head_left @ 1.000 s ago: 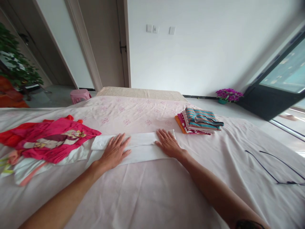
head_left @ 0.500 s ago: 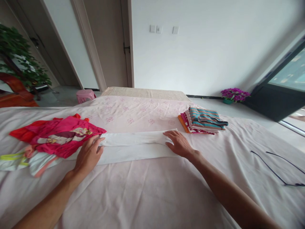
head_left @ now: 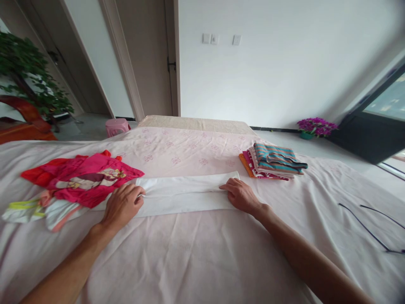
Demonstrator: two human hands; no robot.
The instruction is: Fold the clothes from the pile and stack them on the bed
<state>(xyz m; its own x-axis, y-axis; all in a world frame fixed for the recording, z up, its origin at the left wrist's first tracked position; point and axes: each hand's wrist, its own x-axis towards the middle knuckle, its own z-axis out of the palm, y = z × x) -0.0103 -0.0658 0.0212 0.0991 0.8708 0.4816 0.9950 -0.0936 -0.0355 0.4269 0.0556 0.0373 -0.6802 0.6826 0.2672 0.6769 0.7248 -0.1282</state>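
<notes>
A white garment (head_left: 183, 193), folded into a long narrow strip, lies across the pink bedsheet (head_left: 196, 253) in front of me. My left hand (head_left: 122, 205) is at the strip's left end with its fingers curled and pinching the cloth's edge. At the right end, my right hand (head_left: 241, 195) has its fingers bent onto the cloth, gripping that edge. A pink and red garment with a printed picture (head_left: 84, 177) lies just left of my left hand.
A stack of folded striped and coloured clothes (head_left: 272, 161) sits at the back right of the bed. More loose clothes (head_left: 34, 211) lie at the left. A thin black cable (head_left: 367, 230) runs over the sheet at right. A pink stool (head_left: 117, 126), a plant and a door stand beyond.
Both hands slid outward from the middle of the white strip to its two ends, and their flat fingers have curled onto the cloth edges.
</notes>
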